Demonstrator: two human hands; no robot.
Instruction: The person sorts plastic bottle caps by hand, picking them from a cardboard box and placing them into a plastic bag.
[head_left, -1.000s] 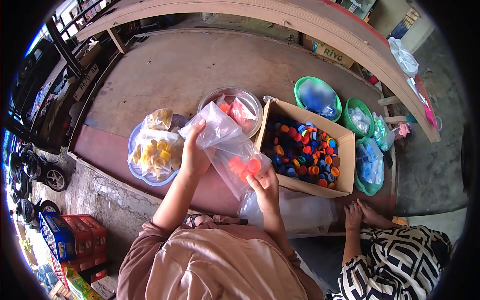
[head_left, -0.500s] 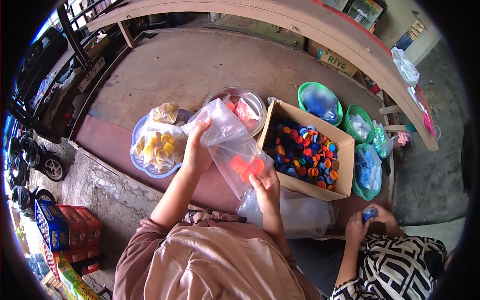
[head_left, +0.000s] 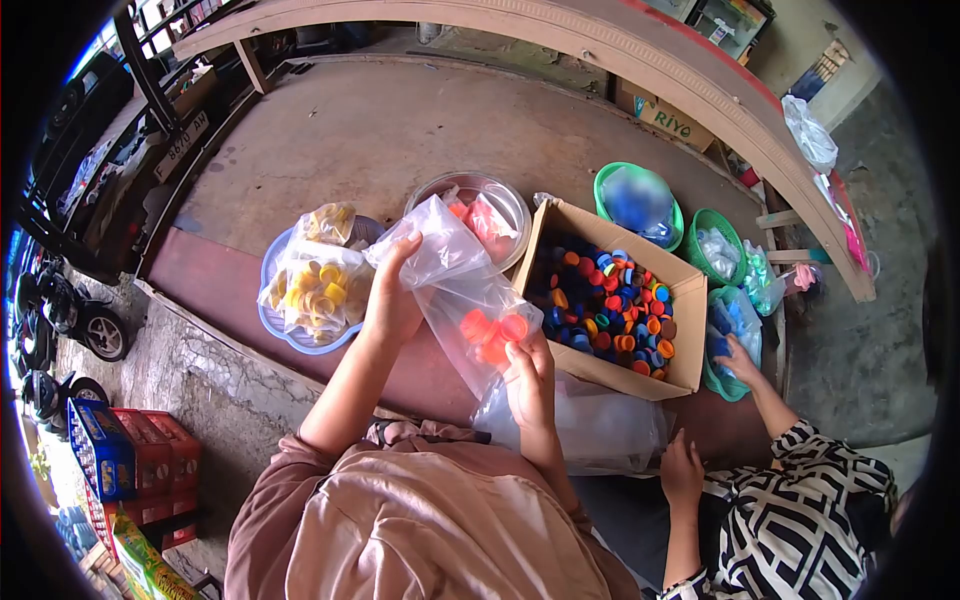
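Note:
A clear plastic bag (head_left: pixel 452 318) hangs between my two hands, with several orange-red bottle caps (head_left: pixel 488 330) gathered in its lower part. My left hand (head_left: pixel 397 290) grips the bag's upper end, thumb on top. Around the bag's lower right side, beside the caps, the fingers of my right hand (head_left: pixel 530 372) are closed. Just right of it stands an open cardboard box (head_left: pixel 680 290) of mixed bottle caps (head_left: pixel 610 310). Behind the bag is a round clear tub (head_left: pixel 520 205) with bagged red caps (head_left: pixel 487 222).
At left, a blue basket (head_left: pixel 275 325) holds bagged yellow caps (head_left: pixel 318 290). Green baskets (head_left: pixel 680 225) with bagged caps line the box's right side. Empty plastic bags (head_left: pixel 610 430) lie by my lap. A co-worker in a patterned top (head_left: pixel 790 510) sits at right, one hand (head_left: pixel 740 362) at a basket.
My hands keep hold of the bag, nearly still. The co-worker's hands have parted; one has reached forward to the green basket with blue caps, the other is drawn back.

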